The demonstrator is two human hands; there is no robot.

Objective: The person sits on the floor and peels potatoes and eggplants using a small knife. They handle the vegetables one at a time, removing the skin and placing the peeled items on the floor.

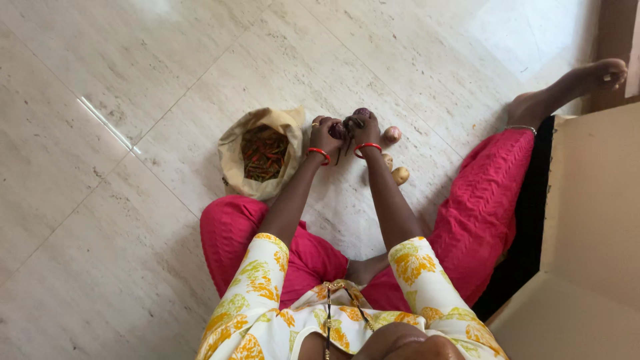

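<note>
From my remote seat I see my left hand [325, 135] and right hand [364, 130] pressed together over the floor, both closed around one small dark purple round vegetable [348, 125], perhaps an onion or beet; thin dark stems or roots hang from it between the wrists. It is held just above the pale marble floor tiles [133, 80], in front of my crossed legs in pink trousers [487, 193]. Each wrist carries a red bangle [319, 153].

Just right of the hands, a few small tan and pinkish round vegetables [395, 160] lie loose on the tile, near one another. Just left of the left hand sits an open beige cloth bag [235, 143] filled with red and green chillies [265, 152]. A brown cardboard box [593, 220] stands well apart at my right knee.

My judgement of the risks: the floor is smooth, so the loose round pieces could roll away if a hand brushes them. The bag's mouth is slack and close to my left wrist; a careless nudge could spill chillies. With both hands crowding one small thing, it could slip from my fingers.
</note>
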